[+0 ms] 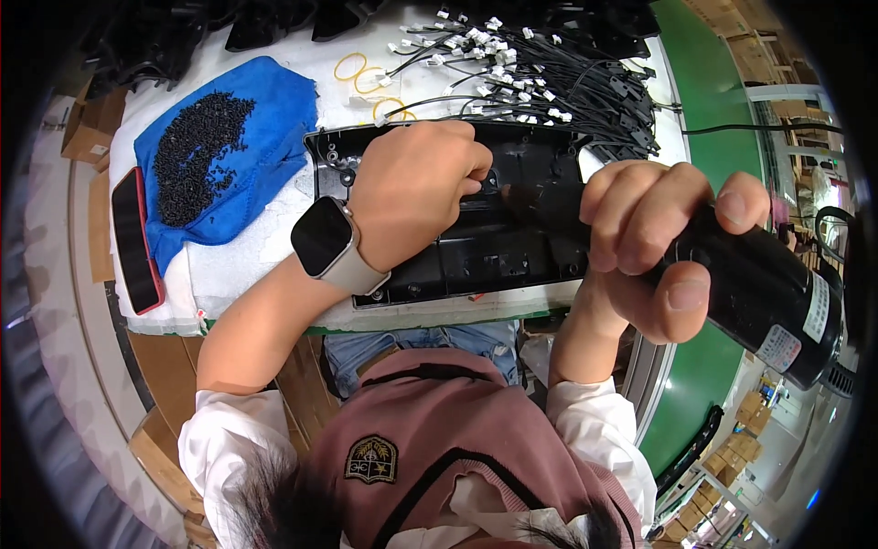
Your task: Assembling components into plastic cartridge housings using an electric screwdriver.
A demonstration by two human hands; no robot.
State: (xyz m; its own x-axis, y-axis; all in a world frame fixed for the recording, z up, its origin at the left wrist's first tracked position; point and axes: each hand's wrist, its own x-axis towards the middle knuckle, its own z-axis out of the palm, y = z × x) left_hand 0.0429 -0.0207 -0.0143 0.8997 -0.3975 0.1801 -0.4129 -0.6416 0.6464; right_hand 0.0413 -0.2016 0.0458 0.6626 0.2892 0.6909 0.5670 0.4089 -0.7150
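My right hand is wrapped round a black electric screwdriver, its thick body tilted and its cable end at the right. Its front end points left over a black plastic panel with ribs and screw posts; the dark tip blends into the panel. On the panel's left half rests my left hand, fingers curled in and a watch on the wrist. Whatever its fingertips hold, if anything, is hidden. Left of the panel, many small black screws lie heaped on a blue cloth.
At the back right lies a tangled pile of black cables with white connectors. Yellow rubber bands sit behind the panel. A red-edged phone lies at the table's left edge. Black moulded parts stand at the far left.
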